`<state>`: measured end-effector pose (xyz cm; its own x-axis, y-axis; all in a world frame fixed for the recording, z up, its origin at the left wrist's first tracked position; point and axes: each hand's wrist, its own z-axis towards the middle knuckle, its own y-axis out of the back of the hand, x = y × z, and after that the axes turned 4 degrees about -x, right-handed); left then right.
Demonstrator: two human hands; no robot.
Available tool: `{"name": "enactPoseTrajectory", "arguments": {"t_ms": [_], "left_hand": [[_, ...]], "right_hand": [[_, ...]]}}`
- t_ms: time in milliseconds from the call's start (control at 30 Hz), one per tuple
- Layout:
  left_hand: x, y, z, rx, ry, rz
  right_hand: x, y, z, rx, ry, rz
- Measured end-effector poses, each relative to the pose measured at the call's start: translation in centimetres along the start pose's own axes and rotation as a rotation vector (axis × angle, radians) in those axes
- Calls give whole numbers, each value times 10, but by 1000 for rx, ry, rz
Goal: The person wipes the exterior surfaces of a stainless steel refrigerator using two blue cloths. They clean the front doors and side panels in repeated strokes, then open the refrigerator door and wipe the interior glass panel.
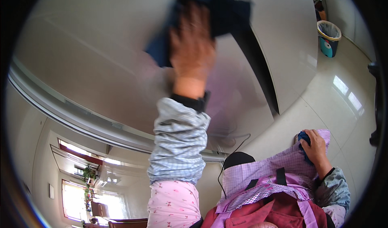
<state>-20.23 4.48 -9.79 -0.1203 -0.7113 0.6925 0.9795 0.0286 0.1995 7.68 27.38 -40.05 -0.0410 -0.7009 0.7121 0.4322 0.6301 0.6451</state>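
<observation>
My left hand reaches up, blurred, its palm laid on a dark blue cloth against a glossy light-grey panel. The cloth spreads out on both sides of the fingers. A black band circles that wrist, above a checked sleeve cover. Low on the right, my right hand rests on my lap over a purple checked apron. Its fingers curl around a second, bunched blue cloth. A dark vertical gap parts the panel from a neighbouring grey panel.
A metal-framed edge runs along the panel's left side. A thin black cable hangs near my body. At upper right a lined trash bin stands on the tiled floor. Windows and plants show at lower left.
</observation>
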Motion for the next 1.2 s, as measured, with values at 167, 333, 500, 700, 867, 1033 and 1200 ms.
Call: {"name": "enactPoseTrajectory", "arguments": {"t_ms": [167, 333, 500, 700, 867, 1033, 1200], "left_hand": [[-64, -2, -79, 368, -10, -661], [-21, 0, -62, 222, -10, -606], [40, 5, 18, -242, 58, -362], [-22, 13, -20, 138, -10, -338], [-3, -10, -12, -69, -29, -442], [-12, 0, -3, -77, -9, -455], [-3, 10, -4, -37, -54, -370]], "right_hand": [[-6, 2, -3, -30, 0, 21], [-10, 2, -7, -39, -4, 81], [-9, 2, -6, -36, 7, 83], [-9, 5, -6, -35, 25, 132], [-10, 7, -6, -22, 18, 121], [-10, 7, -5, -32, 26, 145], [-10, 6, -6, -36, 21, 146]]}}
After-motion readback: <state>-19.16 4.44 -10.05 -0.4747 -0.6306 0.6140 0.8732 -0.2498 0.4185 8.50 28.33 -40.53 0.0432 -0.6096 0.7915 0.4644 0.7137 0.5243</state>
